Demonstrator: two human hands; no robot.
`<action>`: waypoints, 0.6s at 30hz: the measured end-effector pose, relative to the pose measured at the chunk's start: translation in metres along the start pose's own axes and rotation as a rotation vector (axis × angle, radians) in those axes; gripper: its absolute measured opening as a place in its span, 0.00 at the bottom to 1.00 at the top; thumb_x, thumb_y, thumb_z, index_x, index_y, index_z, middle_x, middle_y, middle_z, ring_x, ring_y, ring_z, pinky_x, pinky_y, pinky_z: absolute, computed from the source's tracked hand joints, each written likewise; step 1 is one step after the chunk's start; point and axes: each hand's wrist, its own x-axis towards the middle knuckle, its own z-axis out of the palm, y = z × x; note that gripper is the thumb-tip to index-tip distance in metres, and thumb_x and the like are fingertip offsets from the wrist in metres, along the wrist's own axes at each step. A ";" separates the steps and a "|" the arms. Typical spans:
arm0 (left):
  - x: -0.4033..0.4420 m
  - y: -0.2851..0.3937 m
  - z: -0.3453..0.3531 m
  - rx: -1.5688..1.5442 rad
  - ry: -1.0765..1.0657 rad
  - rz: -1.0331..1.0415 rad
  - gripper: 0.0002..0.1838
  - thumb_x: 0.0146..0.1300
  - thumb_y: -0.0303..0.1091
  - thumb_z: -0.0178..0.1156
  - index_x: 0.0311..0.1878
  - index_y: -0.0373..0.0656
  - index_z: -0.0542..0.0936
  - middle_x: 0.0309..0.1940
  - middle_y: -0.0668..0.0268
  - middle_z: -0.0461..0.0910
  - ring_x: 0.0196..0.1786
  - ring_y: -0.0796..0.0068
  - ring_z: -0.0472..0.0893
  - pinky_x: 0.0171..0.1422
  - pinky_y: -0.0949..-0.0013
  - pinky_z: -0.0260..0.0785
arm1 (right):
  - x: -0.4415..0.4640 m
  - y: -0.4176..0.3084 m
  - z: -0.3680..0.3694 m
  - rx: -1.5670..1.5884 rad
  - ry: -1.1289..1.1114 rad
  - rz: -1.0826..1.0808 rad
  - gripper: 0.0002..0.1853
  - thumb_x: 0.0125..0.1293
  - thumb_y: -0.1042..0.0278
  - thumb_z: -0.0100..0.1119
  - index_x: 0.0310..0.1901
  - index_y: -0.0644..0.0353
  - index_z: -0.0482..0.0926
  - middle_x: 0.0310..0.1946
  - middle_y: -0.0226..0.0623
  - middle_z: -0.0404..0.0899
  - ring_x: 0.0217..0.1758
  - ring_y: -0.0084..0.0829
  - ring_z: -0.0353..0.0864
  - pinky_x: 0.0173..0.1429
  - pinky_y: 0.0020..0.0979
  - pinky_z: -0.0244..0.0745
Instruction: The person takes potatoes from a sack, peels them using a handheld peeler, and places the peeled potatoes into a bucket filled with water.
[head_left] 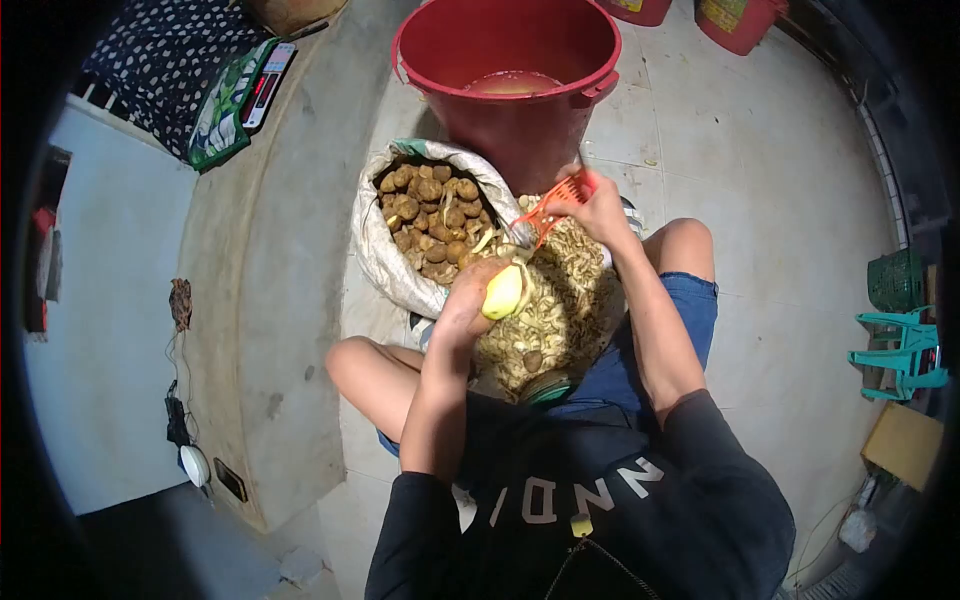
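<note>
Between my knees lies a large heap of peelings (560, 310). Over its left side my left hand (470, 290) is wrapped round a partly peeled potato (503, 292), whose bared yellow flesh faces up. My right hand (597, 207), up and to the right of it, grips an orange-red peeler (555, 207) that slants down toward the potato. Whether the blade touches the potato cannot be made out. Unpeeled brown potatoes (428, 210) fill an open white sack (375, 245) just left of my hands.
A big red bucket (510, 130) with liquid inside stands beyond the sack. More red buckets (735, 22) are at the top. On the left ledge are a scale (268, 88), a phone (231, 480) and cables. Turquoise stools (905, 350) stand far right.
</note>
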 end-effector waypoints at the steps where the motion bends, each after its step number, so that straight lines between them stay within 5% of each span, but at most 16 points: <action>1: 0.004 0.004 0.000 -0.030 -0.034 0.010 0.12 0.70 0.35 0.52 0.48 0.37 0.76 0.34 0.60 0.81 0.33 0.70 0.82 0.36 0.68 0.76 | -0.001 0.003 -0.004 -0.001 0.008 -0.006 0.23 0.48 0.73 0.78 0.44 0.65 0.75 0.33 0.33 0.82 0.38 0.22 0.80 0.45 0.29 0.77; 2: 0.009 0.009 0.001 -0.060 -0.067 0.019 0.13 0.71 0.36 0.52 0.50 0.37 0.75 0.34 0.61 0.82 0.32 0.70 0.82 0.34 0.68 0.77 | -0.005 0.006 -0.007 0.026 -0.041 -0.005 0.23 0.49 0.73 0.78 0.44 0.65 0.75 0.33 0.33 0.82 0.38 0.22 0.80 0.45 0.28 0.77; 4: 0.018 0.032 0.007 -1.239 0.444 -0.688 0.14 0.73 0.38 0.48 0.51 0.37 0.74 0.34 0.62 0.81 0.31 0.71 0.81 0.32 0.68 0.76 | -0.024 0.006 0.014 0.043 -0.107 -0.168 0.23 0.50 0.74 0.77 0.44 0.65 0.74 0.33 0.33 0.82 0.38 0.22 0.81 0.45 0.28 0.77; 5: 0.019 0.025 0.009 -1.245 0.447 -0.682 0.14 0.73 0.38 0.48 0.51 0.37 0.74 0.34 0.62 0.81 0.31 0.71 0.81 0.32 0.68 0.76 | -0.036 -0.003 0.020 -0.369 -0.185 -0.309 0.23 0.50 0.74 0.77 0.44 0.66 0.74 0.33 0.34 0.83 0.38 0.23 0.82 0.44 0.28 0.77; 7: 0.013 0.014 0.010 -1.115 0.229 -0.511 0.15 0.74 0.39 0.45 0.51 0.38 0.74 0.34 0.62 0.81 0.31 0.71 0.81 0.32 0.68 0.75 | -0.035 -0.017 0.019 -0.446 -0.184 -0.294 0.24 0.49 0.71 0.79 0.44 0.65 0.75 0.33 0.33 0.82 0.38 0.22 0.81 0.45 0.29 0.77; 9: 0.005 -0.010 0.008 -0.911 0.174 -0.493 0.16 0.74 0.37 0.46 0.53 0.36 0.74 0.35 0.63 0.81 0.33 0.72 0.81 0.35 0.70 0.75 | -0.012 0.003 0.003 -0.085 -0.010 0.002 0.24 0.47 0.67 0.80 0.43 0.63 0.77 0.33 0.32 0.82 0.38 0.23 0.81 0.45 0.30 0.78; 11: 0.007 0.003 0.008 -1.038 0.148 -0.497 0.14 0.71 0.34 0.48 0.49 0.34 0.78 0.34 0.63 0.81 0.30 0.73 0.81 0.33 0.67 0.76 | -0.008 0.009 -0.005 0.046 0.011 0.019 0.24 0.47 0.64 0.81 0.42 0.62 0.78 0.35 0.32 0.83 0.41 0.23 0.82 0.48 0.31 0.77; 15: 0.023 0.023 0.016 -1.072 0.471 -0.553 0.14 0.71 0.34 0.49 0.48 0.34 0.78 0.33 0.62 0.81 0.30 0.72 0.81 0.33 0.66 0.76 | -0.039 -0.022 0.023 -0.422 -0.148 -0.422 0.25 0.45 0.63 0.81 0.44 0.60 0.78 0.35 0.31 0.82 0.42 0.24 0.81 0.48 0.31 0.76; 18: 0.007 0.003 0.010 -0.776 0.189 -0.427 0.14 0.71 0.34 0.48 0.49 0.35 0.78 0.35 0.61 0.81 0.31 0.71 0.82 0.35 0.67 0.77 | -0.006 0.003 0.005 -0.055 0.045 -0.016 0.27 0.45 0.67 0.81 0.43 0.66 0.75 0.35 0.33 0.81 0.41 0.23 0.80 0.47 0.29 0.76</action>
